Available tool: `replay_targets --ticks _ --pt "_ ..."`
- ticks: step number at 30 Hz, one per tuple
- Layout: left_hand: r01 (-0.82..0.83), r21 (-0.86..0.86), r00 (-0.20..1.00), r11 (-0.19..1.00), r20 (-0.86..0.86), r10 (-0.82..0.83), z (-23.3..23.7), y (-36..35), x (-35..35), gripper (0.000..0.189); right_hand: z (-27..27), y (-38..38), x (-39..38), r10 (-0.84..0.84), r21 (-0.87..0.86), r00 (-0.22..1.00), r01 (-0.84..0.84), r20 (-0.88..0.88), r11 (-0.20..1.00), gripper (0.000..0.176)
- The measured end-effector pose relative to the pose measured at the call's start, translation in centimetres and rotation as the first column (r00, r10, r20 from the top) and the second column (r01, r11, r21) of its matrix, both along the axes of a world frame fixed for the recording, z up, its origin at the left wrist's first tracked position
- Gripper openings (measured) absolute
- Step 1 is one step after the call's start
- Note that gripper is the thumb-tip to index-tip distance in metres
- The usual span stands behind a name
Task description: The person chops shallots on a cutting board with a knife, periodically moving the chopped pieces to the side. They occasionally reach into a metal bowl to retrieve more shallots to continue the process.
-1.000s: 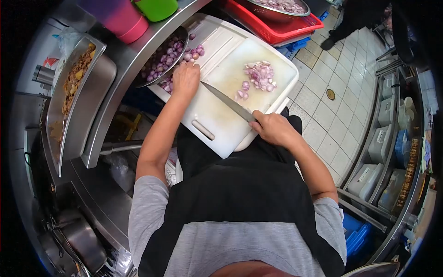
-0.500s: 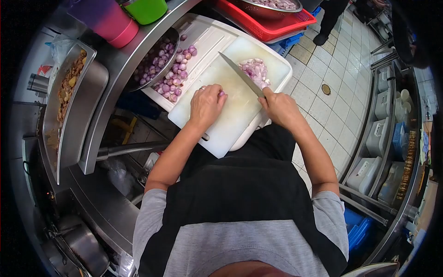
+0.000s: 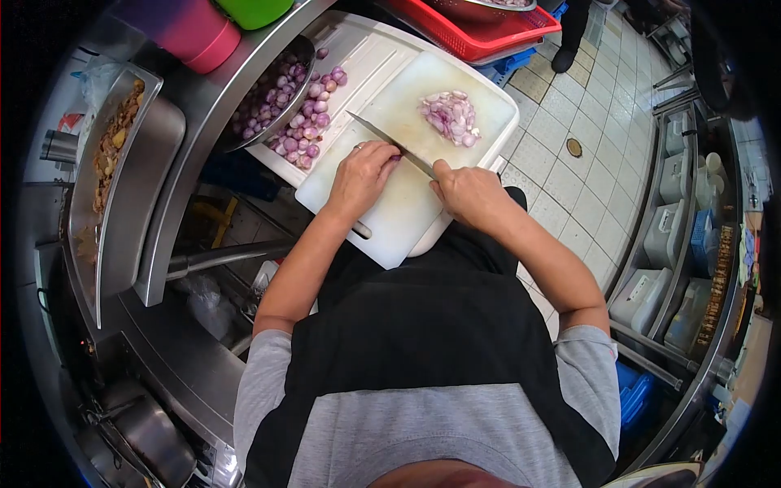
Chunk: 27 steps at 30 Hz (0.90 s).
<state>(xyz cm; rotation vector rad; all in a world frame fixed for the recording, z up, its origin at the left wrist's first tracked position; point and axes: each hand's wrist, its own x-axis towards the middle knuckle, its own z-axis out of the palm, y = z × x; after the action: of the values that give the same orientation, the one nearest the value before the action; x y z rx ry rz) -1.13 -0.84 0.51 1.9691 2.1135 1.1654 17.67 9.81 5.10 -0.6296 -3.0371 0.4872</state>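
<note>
My right hand (image 3: 472,193) is closed round the handle of a knife (image 3: 376,130), whose blade points to the upper left across the white cutting board (image 3: 399,220). My left hand (image 3: 362,180) rests on the board with its fingers bent, pinching a small purple shallot (image 3: 396,156) that is mostly hidden by the fingers and blade. The blade lies right beside those fingertips. Farther up the board is a pile of cut shallots (image 3: 450,115). Whole peeled shallots (image 3: 309,130) lie loose to the left of the board, spilling beside a metal bowl (image 3: 303,89) that holds more.
The board sits on a white plastic surface (image 3: 358,37). A red basket (image 3: 455,41) with a metal colander stands behind it. A steel tray of brown food (image 3: 114,154) is at the left. Another person's leg (image 3: 572,37) shows at the top. Shelves with containers (image 3: 663,236) line the right.
The knife has moved left and down, from beside the cut pile to the shallot at my left fingertips. My right hand moved left with it. My left hand has stayed nearly in place.
</note>
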Motion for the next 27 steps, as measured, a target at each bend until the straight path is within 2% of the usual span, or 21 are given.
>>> replay_targets --ticks 4,7,10,15,21,24,27 --pt "-0.08 0.006 0.996 0.997 -0.035 0.08 -0.4 0.1 0.5 0.012 1.7 0.4 -0.2 0.038 -0.009 0.997 -0.037 0.074 0.999 0.027" --pt "-0.082 0.026 0.997 0.996 0.002 0.081 -0.6 0.1 0.6 0.01 0.3 0.1 -0.5 0.038 -0.041 0.998 -0.036 0.049 0.999 0.027" --pt "-0.061 0.061 0.998 0.996 0.007 0.061 -0.8 0.0 0.4 0.009 -1.0 -0.1 -1.3 -0.043 -0.06 0.999 0.042 -0.001 0.997 0.027" --pt "-0.079 0.038 0.997 0.996 0.011 0.079 -0.5 -0.2 0.5 0.008 2.5 -0.1 -1.1 0.011 -0.085 0.984 0.005 0.179 0.996 0.027" --pt "-0.092 0.048 0.995 0.995 0.051 0.09 -0.7 -0.1 0.5 0.008 -0.3 0.0 -1.7 -0.034 -0.101 0.998 0.039 0.051 0.994 0.027" --pt "-0.086 0.028 0.995 0.996 0.048 0.085 -0.6 -0.3 0.4 0.008 1.6 0.4 -1.3 0.02 -0.085 0.993 -0.01 0.113 0.996 0.027" --pt "-0.096 0.032 0.994 0.995 0.052 0.095 -0.9 -0.2 0.5 0.008 1.8 -0.2 -1.1 -0.003 -0.085 0.991 0.014 0.13 0.996 0.027"
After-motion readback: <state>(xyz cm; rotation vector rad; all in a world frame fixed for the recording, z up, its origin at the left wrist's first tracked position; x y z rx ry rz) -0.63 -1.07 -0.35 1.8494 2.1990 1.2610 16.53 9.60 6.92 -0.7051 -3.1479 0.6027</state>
